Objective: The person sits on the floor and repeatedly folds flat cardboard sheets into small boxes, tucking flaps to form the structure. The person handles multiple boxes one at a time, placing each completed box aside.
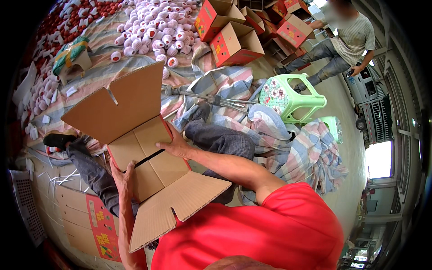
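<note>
Between my knees is a cardboard box (166,166), brown inside with red showing along its outer edges. Two large slotted flaps are spread: one stands up at the far end, the other slopes toward my body. Inside, shorter panels lie with a narrow dark gap between them. My left hand (124,180) grips the left wall, thumb over the inner side. On the opposite wall my right hand (175,145) has its thumb inside too, pointing at the gap. The outer fingers of both hands are partly hidden by the walls.
Foam-netted red fruit (157,27) is heaped at the back. Opened red boxes (236,45) stand far right, near another person (348,36). A green stool (292,99) and striped sheeting (297,153) lie right. Flat cardboard (76,220) and a crate (27,202) are left.
</note>
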`<state>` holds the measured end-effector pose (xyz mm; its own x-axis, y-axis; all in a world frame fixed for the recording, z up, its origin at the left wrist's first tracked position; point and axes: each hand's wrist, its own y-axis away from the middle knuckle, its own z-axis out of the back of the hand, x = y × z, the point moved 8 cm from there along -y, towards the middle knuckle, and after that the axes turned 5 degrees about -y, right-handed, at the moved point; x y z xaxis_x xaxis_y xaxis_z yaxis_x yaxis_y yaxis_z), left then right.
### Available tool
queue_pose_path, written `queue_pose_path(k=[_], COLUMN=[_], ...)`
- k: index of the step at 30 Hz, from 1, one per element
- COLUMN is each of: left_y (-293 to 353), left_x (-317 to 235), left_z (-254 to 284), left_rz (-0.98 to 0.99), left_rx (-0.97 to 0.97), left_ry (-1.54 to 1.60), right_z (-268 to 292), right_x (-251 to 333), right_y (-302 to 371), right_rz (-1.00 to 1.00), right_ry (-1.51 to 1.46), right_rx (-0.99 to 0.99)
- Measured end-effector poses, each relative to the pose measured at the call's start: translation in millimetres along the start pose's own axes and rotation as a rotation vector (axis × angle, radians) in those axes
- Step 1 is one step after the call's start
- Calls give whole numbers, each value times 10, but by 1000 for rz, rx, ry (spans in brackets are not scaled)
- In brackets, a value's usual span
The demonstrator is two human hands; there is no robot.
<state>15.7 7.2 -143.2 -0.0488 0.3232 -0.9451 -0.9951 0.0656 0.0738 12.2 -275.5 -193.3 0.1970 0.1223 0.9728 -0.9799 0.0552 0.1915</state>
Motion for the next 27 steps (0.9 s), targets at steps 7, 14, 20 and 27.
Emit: queue_pose_path(k=[7, 14, 20, 27], left_y=[18, 52, 35, 42], left_x=[-115, -163, -222, -190], left_z=[-23, -15, -45, -17], left_rz=[23, 101, 86, 76], left_rx=[34, 39, 90, 59], left_ry=[-25, -13, -3, -31], right_z=[12, -24, -16, -16], right_x=[-31, 50, 48, 43], right_y=[11, 97, 78, 12], right_rz=[45, -74, -75, 30], right_ry=[-29, -199, -114, -16], right_rx=[-12, 23, 46, 12])
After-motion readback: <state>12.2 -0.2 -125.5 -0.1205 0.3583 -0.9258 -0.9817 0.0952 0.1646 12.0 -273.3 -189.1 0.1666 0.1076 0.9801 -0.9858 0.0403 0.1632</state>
